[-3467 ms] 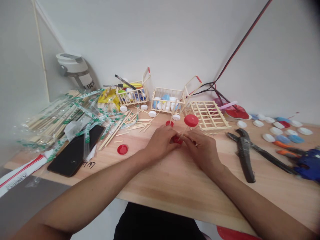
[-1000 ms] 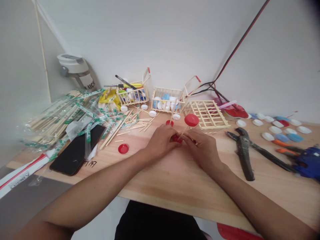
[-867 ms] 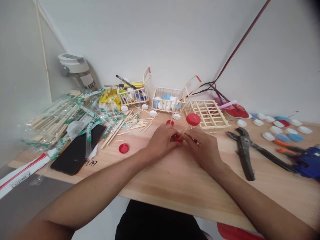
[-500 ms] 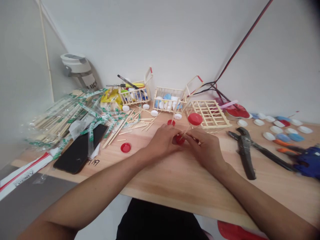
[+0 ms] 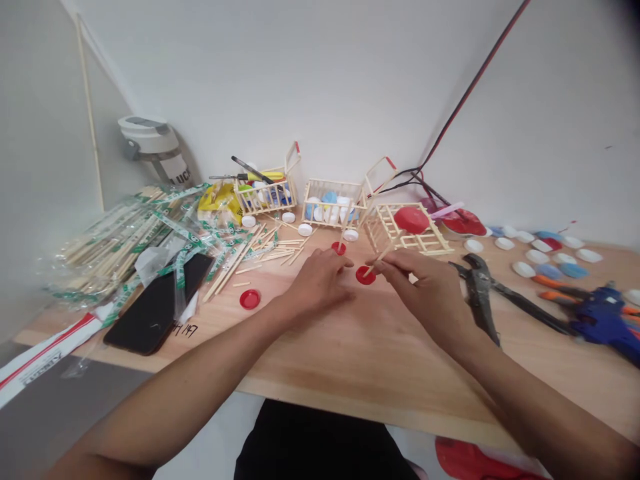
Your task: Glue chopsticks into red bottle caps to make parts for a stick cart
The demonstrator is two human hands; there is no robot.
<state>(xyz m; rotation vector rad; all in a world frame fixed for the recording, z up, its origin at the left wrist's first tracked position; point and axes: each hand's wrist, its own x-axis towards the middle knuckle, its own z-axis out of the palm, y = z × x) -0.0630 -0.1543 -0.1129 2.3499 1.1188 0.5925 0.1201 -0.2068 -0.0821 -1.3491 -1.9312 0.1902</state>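
Note:
My right hand [image 5: 430,287] pinches a thin wooden stick [image 5: 385,251] between thumb and fingers. One red bottle cap [image 5: 411,220] sits on the stick's upper end, and another red cap [image 5: 366,275] is at its lower end, close to the tabletop. To the left of it, my left hand [image 5: 320,280] is held low over the table, loosely curved, fingers apart and nothing visible in it. Just beyond its fingertips stands a third red cap [image 5: 339,249] with a stick rising from it. A loose red cap [image 5: 250,299] lies further left.
Two stick-built carts [image 5: 267,195] holding caps stand at the back, beside a stick frame [image 5: 430,233]. On the left are wrapped chopsticks [image 5: 115,240], cut sticks and a phone [image 5: 155,307]. Right are pliers [image 5: 480,293], a blue glue gun [image 5: 605,317] and several caps.
My left hand has let go and drawn slightly left from the lower red cap. My right hand has moved a little right, tilting the stick with both caps further over.

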